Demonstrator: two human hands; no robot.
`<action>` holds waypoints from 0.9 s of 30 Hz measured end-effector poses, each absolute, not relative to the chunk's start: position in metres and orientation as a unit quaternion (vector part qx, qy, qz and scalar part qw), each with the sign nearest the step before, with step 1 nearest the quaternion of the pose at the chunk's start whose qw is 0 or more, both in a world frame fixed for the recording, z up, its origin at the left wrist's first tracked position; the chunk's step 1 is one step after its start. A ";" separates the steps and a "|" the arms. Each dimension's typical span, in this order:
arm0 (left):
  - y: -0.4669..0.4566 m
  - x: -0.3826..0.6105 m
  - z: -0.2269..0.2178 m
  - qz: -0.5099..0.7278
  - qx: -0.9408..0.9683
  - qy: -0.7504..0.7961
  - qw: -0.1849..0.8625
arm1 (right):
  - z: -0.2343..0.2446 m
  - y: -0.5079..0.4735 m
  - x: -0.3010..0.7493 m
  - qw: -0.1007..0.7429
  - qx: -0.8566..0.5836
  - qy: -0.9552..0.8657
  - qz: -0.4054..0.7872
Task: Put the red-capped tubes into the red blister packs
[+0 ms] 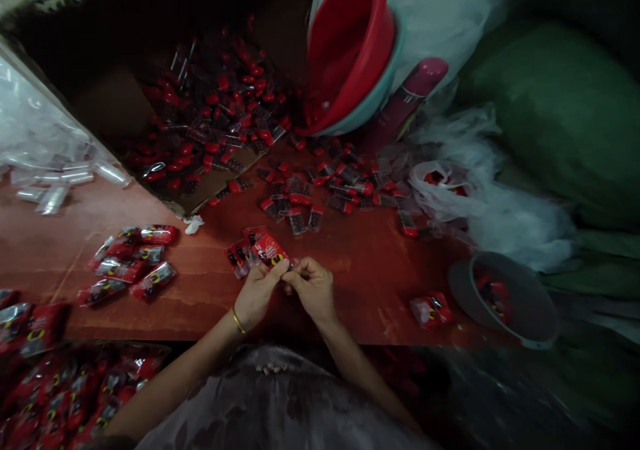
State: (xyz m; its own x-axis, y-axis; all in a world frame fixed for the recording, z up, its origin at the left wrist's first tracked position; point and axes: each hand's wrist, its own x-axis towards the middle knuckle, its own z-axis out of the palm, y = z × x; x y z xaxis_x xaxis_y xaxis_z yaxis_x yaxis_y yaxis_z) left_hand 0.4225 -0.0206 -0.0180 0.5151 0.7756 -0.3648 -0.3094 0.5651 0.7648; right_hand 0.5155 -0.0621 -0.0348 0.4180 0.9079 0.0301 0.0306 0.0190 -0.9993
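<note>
My left hand (257,293) and my right hand (314,289) meet over the near edge of a reddish wooden table (350,263). Together they pinch a small red printed sachet (270,250) by its near end. A gold bangle sits on my left wrist. Just behind the held sachet lie a couple more sachets (239,258) on the table. A loose spread of small clear packets with red contents (320,193) lies further back, beyond my hands.
A cardboard box (200,123) of red packets stands at the back. Stacked red and teal basins (355,57) lean behind. A group of filled sachets (133,263) lies left, a grey bowl (505,300) right, two sachets (431,309) near it, a heap of sachets (60,383) lower left.
</note>
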 end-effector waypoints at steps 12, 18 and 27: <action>0.047 0.298 -0.010 0.597 0.136 0.443 0.655 | -0.040 -0.010 0.599 0.251 -0.782 -0.570 0.022; 0.051 0.320 -0.011 0.504 0.433 0.507 0.550 | -0.064 -0.042 0.607 0.204 -0.754 -0.623 0.036; 0.061 0.392 -0.054 0.180 0.866 0.430 0.183 | -0.066 -0.083 0.580 0.319 -0.717 -0.620 -0.023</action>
State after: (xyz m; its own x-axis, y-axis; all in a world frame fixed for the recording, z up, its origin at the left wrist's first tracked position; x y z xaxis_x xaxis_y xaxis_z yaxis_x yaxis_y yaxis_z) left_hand 0.3920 0.0609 -0.0536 0.5659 0.8097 0.1553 0.6776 -0.5641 0.4718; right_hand 0.5801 -0.0828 -0.0658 0.2308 0.8739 0.4278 0.9031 -0.0288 -0.4285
